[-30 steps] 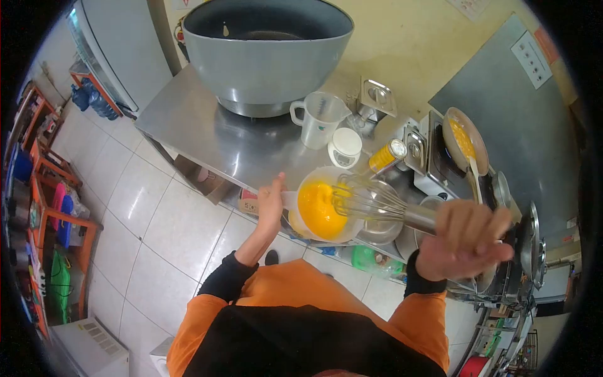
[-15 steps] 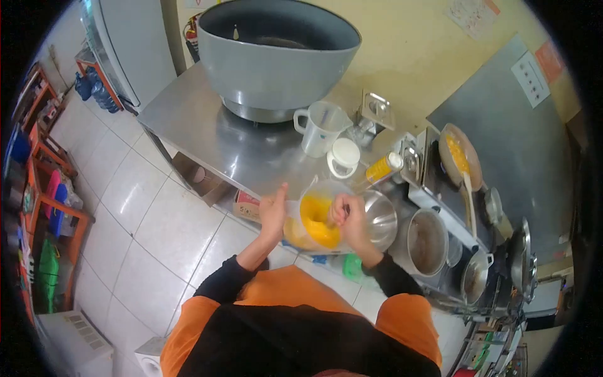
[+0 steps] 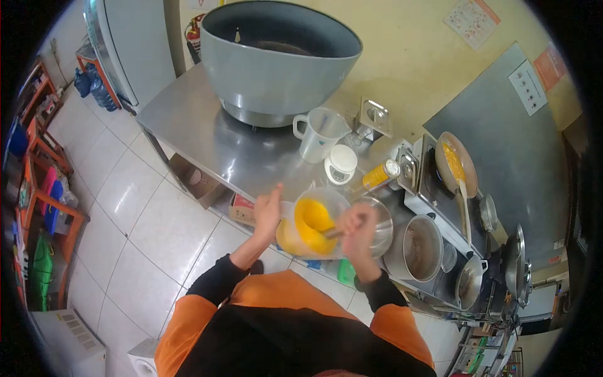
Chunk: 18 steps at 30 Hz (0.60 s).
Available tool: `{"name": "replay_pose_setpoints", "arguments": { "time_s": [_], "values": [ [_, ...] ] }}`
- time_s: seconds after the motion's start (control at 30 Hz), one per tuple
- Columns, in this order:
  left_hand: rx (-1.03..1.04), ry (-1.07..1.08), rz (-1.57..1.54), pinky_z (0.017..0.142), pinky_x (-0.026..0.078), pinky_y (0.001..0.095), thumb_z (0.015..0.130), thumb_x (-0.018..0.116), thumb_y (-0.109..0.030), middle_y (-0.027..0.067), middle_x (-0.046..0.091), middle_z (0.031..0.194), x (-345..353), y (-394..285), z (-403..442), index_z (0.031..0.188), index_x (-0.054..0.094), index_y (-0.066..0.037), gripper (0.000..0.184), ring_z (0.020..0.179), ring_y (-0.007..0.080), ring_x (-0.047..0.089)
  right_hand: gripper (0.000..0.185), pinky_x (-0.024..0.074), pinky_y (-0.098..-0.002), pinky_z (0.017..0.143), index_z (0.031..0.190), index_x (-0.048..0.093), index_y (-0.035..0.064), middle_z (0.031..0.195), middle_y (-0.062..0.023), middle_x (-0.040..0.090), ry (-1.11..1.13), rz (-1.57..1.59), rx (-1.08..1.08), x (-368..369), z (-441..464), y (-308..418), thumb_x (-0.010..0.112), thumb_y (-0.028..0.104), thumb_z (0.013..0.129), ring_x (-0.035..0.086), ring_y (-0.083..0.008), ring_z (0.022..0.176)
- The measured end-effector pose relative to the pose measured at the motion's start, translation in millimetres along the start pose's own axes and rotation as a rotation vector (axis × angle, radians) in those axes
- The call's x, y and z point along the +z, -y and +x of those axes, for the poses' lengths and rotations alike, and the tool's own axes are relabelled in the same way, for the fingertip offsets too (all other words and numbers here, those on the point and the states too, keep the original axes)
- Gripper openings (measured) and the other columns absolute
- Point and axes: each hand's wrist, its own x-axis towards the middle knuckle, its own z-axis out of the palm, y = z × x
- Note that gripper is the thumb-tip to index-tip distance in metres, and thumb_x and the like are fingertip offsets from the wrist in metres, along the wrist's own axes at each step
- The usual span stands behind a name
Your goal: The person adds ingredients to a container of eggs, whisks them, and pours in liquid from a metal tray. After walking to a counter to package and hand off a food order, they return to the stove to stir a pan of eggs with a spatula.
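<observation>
A translucent plastic container (image 3: 342, 200) with thick yellow liquid (image 3: 309, 220) in it is tilted towards me at the counter's front edge. My left hand (image 3: 269, 212) is closed at its left side, thumb pointing up; the fingers are partly hidden. In my right hand (image 3: 358, 227), blurred by motion, is the handle of a stirring utensil (image 3: 331, 233). The utensil's lower end dips into the yellow liquid, so its head is hidden. A metal bowl (image 3: 382, 234) sits just behind my right hand.
On the steel counter (image 3: 207, 135) stand a big grey vessel (image 3: 276, 75), a measuring jug (image 3: 321, 135), a white kitchen scale (image 3: 340, 164) and a yellow-labelled can (image 3: 381, 174). To the right are a pot (image 3: 422, 248) and a pan with yellow food (image 3: 455, 160).
My right hand has swung slightly right and down, exposing more of the utensil's handle. The container has shifted a little left with my left hand, and the yellow liquid has swirled.
</observation>
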Motion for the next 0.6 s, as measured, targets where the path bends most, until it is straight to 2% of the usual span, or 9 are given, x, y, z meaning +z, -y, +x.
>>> {"name": "replay_pose_setpoints", "arguments": {
  "time_s": [0.1, 0.13, 0.23, 0.27, 0.37, 0.4, 0.5, 0.6],
  "values": [
    [-0.003, 0.006, -0.003, 0.045, 0.027, 0.0308, 0.085, 0.052, -0.036, 0.0002, 0.04, 0.045, 1, 4, -1, 0.047, 0.045, -0.001, 0.052, 0.044, 0.0108, 0.034, 0.037, 0.0215, -0.0242, 0.041, 0.053, 0.032, 0.0144, 0.044, 0.0033, 0.024, -0.135, 0.273, -0.285, 3, 4, 30, 0.039, 0.029, 0.086, 0.023, -0.0096, 0.038],
    [0.02, 0.009, 0.006, 0.045, 0.028, 0.0311, 0.085, 0.052, -0.037, 0.0006, 0.041, 0.045, 2, 4, -1, 0.047, 0.045, -0.001, 0.053, 0.044, 0.0111, 0.034, 0.037, 0.0227, -0.0247, 0.041, 0.054, 0.032, 0.0145, 0.044, 0.003, 0.025, -0.138, -0.042, -0.365, -6, 15, -1, 0.038, 0.03, 0.087, 0.024, -0.0097, 0.038],
    [0.056, -0.058, 0.129, 0.046, 0.029, 0.0325, 0.084, 0.053, -0.039, 0.002, 0.041, 0.045, 5, 25, 10, 0.049, 0.046, 0.001, 0.054, 0.044, 0.0127, 0.035, 0.035, 0.0247, -0.0251, 0.043, 0.057, 0.034, 0.0142, 0.045, 0.003, 0.026, -0.016, -0.055, -0.044, -13, 10, 2, 0.037, 0.031, 0.088, 0.026, -0.0099, 0.04],
    [0.055, -0.057, 0.116, 0.046, 0.029, 0.0329, 0.084, 0.053, -0.04, 0.0022, 0.041, 0.045, 4, 28, 12, 0.049, 0.046, 0.001, 0.054, 0.044, 0.0131, 0.035, 0.033, 0.027, -0.0258, 0.044, 0.059, 0.035, 0.0132, 0.046, 0.0026, 0.027, -0.024, 0.123, -0.16, -9, 5, 26, 0.036, 0.029, 0.088, 0.028, -0.0109, 0.041],
    [0.042, -0.053, 0.123, 0.047, 0.03, 0.0333, 0.083, 0.053, -0.042, 0.0021, 0.04, 0.044, 1, 28, 7, 0.048, 0.046, 0.0, 0.055, 0.045, 0.0135, 0.035, 0.037, 0.0276, -0.0259, 0.044, 0.056, 0.033, 0.0142, 0.044, 0.0027, 0.027, -0.134, -0.096, -0.364, -29, 25, 3, 0.037, 0.032, 0.088, 0.029, -0.0109, 0.04],
    [0.048, -0.051, 0.144, 0.047, 0.03, 0.033, 0.083, 0.053, -0.042, 0.0017, 0.039, 0.044, 1, 26, 8, 0.048, 0.046, 0.0, 0.055, 0.045, 0.0133, 0.035, 0.037, 0.0268, -0.0256, 0.044, 0.054, 0.032, 0.0149, 0.044, 0.0029, 0.027, -0.151, -0.189, -0.177, -18, 25, -10, 0.039, 0.031, 0.087, 0.028, -0.0108, 0.04],
    [0.026, -0.058, 0.088, 0.047, 0.029, 0.032, 0.084, 0.053, -0.042, 0.0007, 0.039, 0.045, 6, 14, 7, 0.048, 0.047, -0.002, 0.054, 0.045, 0.0126, 0.034, 0.035, 0.0266, -0.025, 0.044, 0.055, 0.033, 0.0142, 0.045, 0.003, 0.027, 0.013, 0.086, -0.186, 0, 8, 28, 0.04, 0.028, 0.086, 0.029, -0.0103, 0.041],
    [0.025, -0.05, 0.041, 0.047, 0.029, 0.0307, 0.084, 0.053, -0.041, 0.0, 0.04, 0.045, 4, 13, 0, 0.048, 0.047, -0.003, 0.053, 0.045, 0.0117, 0.035, 0.038, 0.0233, -0.0236, 0.041, 0.053, 0.03, 0.0152, 0.044, 0.0036, 0.025, -0.113, -0.061, -0.165, -19, 26, -7, 0.039, 0.03, 0.087, 0.026, -0.0091, 0.039]
  ]
}}
